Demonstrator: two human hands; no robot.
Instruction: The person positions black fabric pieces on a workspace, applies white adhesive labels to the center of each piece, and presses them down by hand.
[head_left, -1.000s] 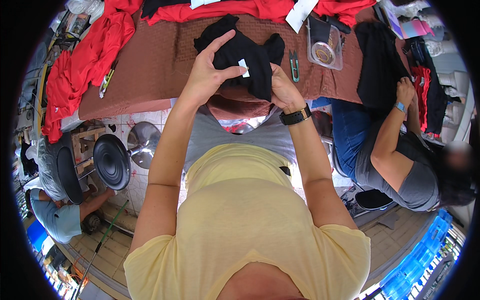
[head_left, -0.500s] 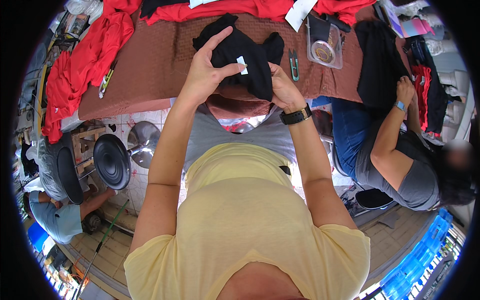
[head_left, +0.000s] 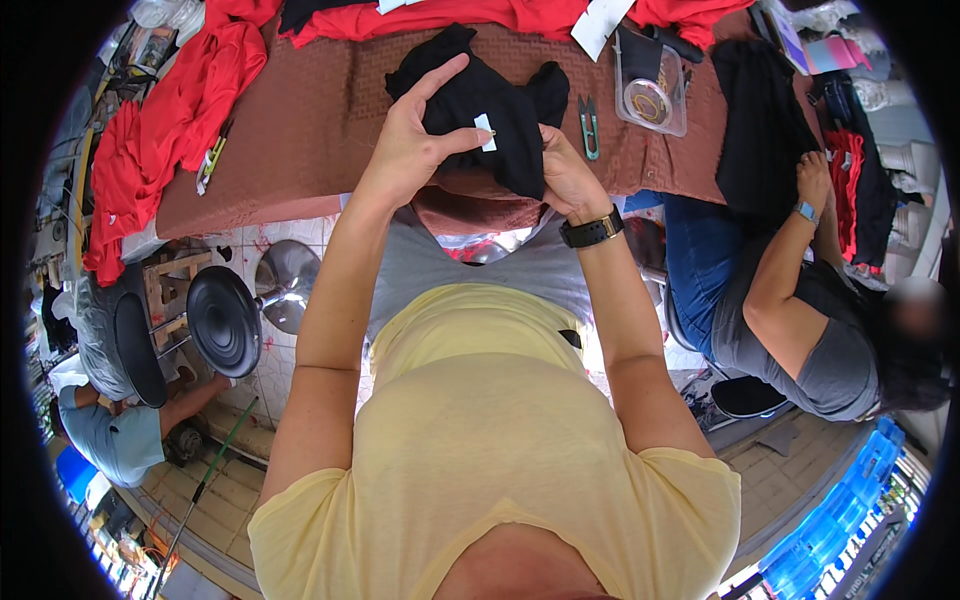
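Head view: black garment [head_left: 515, 125] over near edge of brown-covered worktop [head_left: 330, 110]; grip of left hand [head_left: 408, 147] wide across it, index finger and thumb spread, thumb on small white tag [head_left: 484, 130]; grip of right hand [head_left: 572, 180] narrow, pinching garment's right side; green-handled thread snips [head_left: 591, 138] just right, clear plastic box [head_left: 675, 120] beyond

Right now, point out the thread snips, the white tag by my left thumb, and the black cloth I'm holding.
Thread snips [head_left: 594, 132]: head view, teal handle.
White tag [head_left: 482, 121]: head view, upper part.
Black cloth [head_left: 514, 122]: head view, central part.
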